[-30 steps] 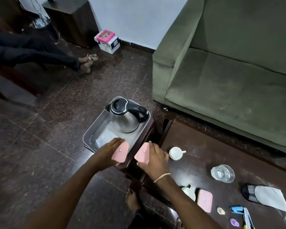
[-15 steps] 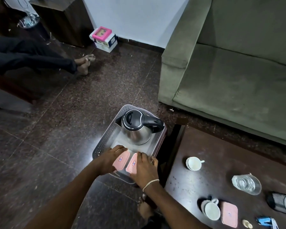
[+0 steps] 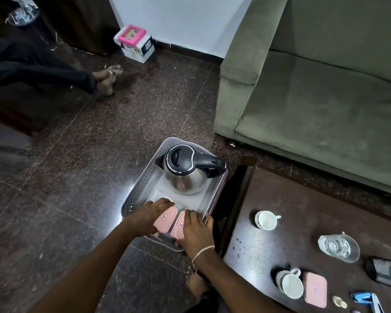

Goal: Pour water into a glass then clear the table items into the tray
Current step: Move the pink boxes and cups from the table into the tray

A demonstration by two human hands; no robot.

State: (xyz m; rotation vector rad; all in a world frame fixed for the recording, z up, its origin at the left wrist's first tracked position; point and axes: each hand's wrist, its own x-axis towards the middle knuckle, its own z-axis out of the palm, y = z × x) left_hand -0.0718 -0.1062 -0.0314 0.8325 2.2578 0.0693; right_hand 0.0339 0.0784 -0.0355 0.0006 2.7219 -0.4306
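Clearing is partly done: kettle (image 3: 185, 170) and two boxes are sitting in the tray (image 3: 131, 199).
Left hand (image 3: 149, 216) is grasping one box (image 3: 165, 222), right hand (image 3: 195, 229) the other box (image 3: 178, 227); glass (image 3: 338, 247) with water, cups (image 3: 266, 220) are waiting on the bench (image 3: 303, 199).

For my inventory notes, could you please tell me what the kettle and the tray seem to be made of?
Kettle: polished metal body, likely stainless steel, mirror reflections; lid and handle look like glossy black plastic. Tray: probably grey plastic, matte, walls perforated with small holes.

Shiny steel kettle (image 3: 185, 177); seemingly plastic tray (image 3: 142, 184).
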